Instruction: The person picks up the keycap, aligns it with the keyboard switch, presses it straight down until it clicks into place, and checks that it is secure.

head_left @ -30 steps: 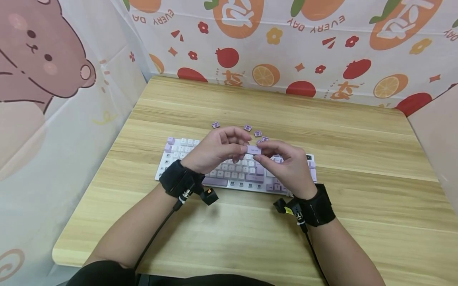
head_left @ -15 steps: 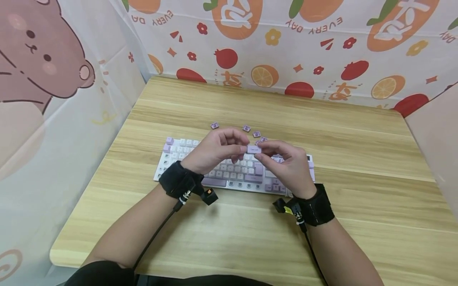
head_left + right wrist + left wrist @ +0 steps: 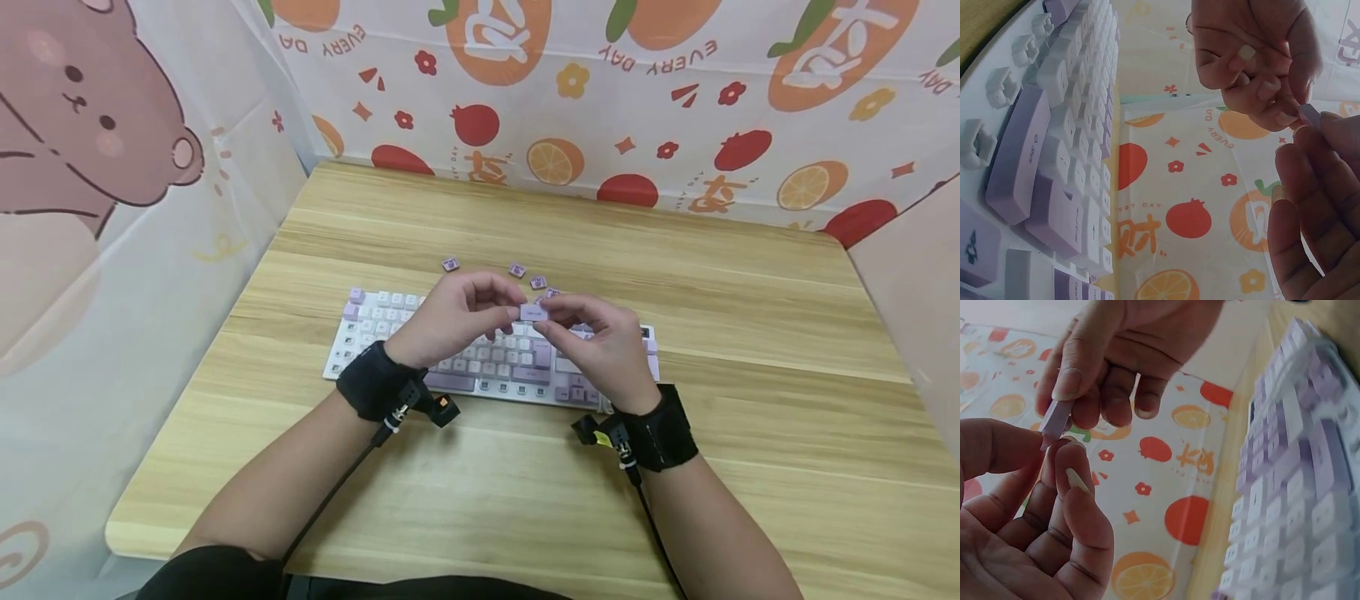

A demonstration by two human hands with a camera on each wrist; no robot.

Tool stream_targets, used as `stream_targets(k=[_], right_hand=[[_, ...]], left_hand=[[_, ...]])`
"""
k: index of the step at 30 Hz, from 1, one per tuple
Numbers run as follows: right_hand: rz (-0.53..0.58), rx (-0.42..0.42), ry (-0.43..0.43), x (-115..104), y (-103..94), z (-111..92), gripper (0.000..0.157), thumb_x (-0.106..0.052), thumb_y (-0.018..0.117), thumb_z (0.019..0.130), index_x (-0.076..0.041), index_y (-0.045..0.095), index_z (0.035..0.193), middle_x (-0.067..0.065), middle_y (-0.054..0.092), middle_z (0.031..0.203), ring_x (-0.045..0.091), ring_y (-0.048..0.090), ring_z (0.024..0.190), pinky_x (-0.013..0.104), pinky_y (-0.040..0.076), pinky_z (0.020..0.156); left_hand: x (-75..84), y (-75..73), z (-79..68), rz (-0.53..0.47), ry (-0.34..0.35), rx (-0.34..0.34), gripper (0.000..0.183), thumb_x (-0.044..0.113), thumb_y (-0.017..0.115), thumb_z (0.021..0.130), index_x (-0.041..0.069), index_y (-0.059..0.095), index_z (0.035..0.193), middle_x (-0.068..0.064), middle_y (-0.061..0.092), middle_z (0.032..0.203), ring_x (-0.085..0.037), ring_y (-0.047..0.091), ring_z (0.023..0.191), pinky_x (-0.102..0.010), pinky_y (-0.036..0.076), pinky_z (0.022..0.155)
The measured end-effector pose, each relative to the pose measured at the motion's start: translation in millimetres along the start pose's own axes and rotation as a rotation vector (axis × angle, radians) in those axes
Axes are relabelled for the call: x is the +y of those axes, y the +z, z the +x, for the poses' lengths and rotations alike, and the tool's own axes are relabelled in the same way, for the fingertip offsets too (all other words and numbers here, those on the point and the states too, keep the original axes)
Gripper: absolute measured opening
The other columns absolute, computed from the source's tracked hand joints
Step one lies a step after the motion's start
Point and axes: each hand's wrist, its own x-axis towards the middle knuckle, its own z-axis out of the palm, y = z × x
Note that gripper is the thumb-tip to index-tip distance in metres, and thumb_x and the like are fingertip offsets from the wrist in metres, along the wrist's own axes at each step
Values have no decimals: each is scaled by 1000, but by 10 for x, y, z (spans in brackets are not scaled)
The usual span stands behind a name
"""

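Observation:
A wide light-purple keycap (image 3: pixel 533 312) is held up over the keyboard (image 3: pixel 491 354). My left hand (image 3: pixel 459 317) pinches its left end between thumb and index finger. At the other end, the thumb and index finger of my right hand (image 3: pixel 606 346) pinch it too. The left wrist view has the keycap (image 3: pixel 1055 419) edge-on between both hands' fingertips. White and purple keycaps fill much of the keyboard, and bare switch sockets (image 3: pixel 1002 87) show along its near edge in the right wrist view.
Several loose purple keycaps (image 3: pixel 517 271) lie on the wooden table (image 3: pixel 712 275) behind the keyboard, some partly hidden by the hands. A fruit-print curtain (image 3: pixel 570 108) hangs behind the table, and a bear-print curtain (image 3: pixel 135 167) hangs on the left.
Both hands keep their pinch on the keycap. My left hand and wrist have shifted and turned very slightly; the loose keycaps and keyboard stay put.

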Motion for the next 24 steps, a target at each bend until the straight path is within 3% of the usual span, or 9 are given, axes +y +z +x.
stream_targets(k=[4,8,11,18,24], right_hand=[[-5,-26,26,-4,58,-8,21,-5,77,84,-5,73,105,5,74,91,9,66,79,21,54,72],[-51,-75,67,-21,121,-22,21,-10,76,86,-6,73,107,4,74,93,10,67,81,23,54,74],[-83,-121,73,-35,181,-41,20,-13,74,88,-7,73,107,3,74,93,11,68,82,25,54,74],[-7,-190,94,-82,357,-107,11,-13,70,91,-8,72,101,4,75,92,12,68,79,25,52,71],[49,-186,171,-131,502,-158,13,-15,75,87,-9,64,87,1,71,76,12,64,68,25,50,64]], left_hand=[[11,34,-93,282,98,37,27,5,66,91,6,66,118,-5,67,100,-16,64,87,-32,55,73],[-10,104,-188,590,270,55,38,7,72,87,6,63,124,-5,67,110,-14,62,90,-30,54,76],[-26,138,-257,720,333,65,37,13,74,87,5,64,122,-4,69,108,-13,61,88,-27,53,75],[2,114,-451,868,266,90,27,14,75,87,11,72,114,1,74,98,-7,64,79,-24,53,71],[20,171,-562,944,260,97,24,10,78,82,14,74,105,3,75,94,-8,66,77,-23,53,65]])
